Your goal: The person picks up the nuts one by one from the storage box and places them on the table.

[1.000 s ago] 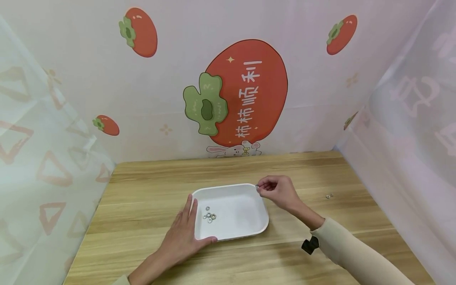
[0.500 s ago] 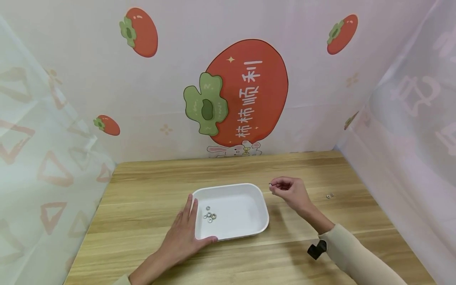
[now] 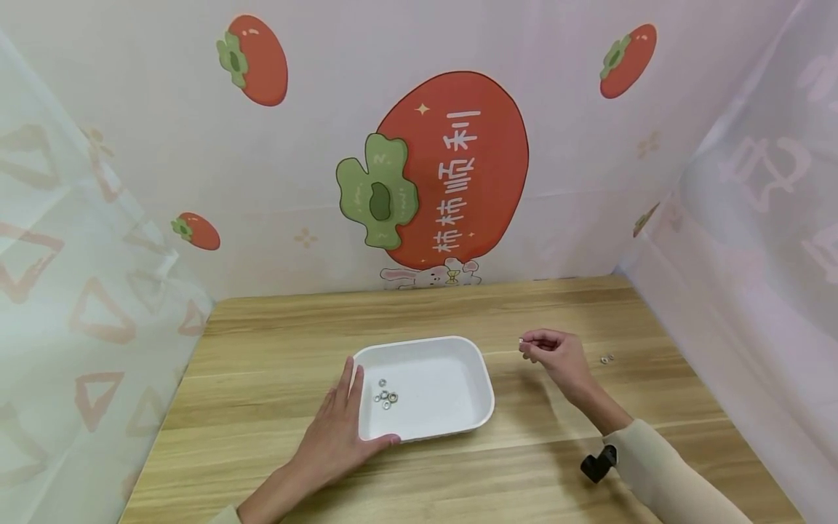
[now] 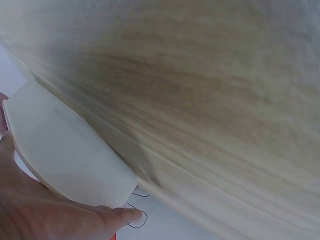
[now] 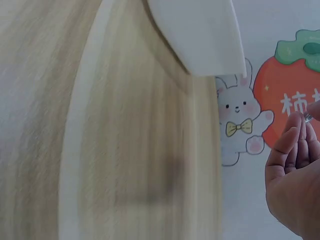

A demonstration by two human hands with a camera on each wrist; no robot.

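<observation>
A white rectangular tray point(image 3: 432, 386) stands on the wooden table, with several small metal nuts point(image 3: 385, 397) lying near its left end. My left hand point(image 3: 334, 429) rests against the tray's left side, fingers straight along the left rim and thumb along the front edge. In the left wrist view that hand point(image 4: 55, 212) spreads along the tray's outer wall point(image 4: 70, 150). Off the tray's right side, above the table, my right hand point(image 3: 556, 356) pinches a small metal nut point(image 3: 521, 340) between thumb and fingertips. The nut point(image 5: 308, 118) shows as a shiny bit in the right wrist view.
Two more small metal pieces point(image 3: 605, 359) lie on the table to the right, beyond my right hand. A white backdrop with printed persimmons point(image 3: 458, 175) rises behind the table point(image 3: 294, 320), and pale curtains hang on both sides.
My right hand has moved right, from the tray's back right corner to a spot out over the table, still pinching the nut. The left hand and tray have stayed put.
</observation>
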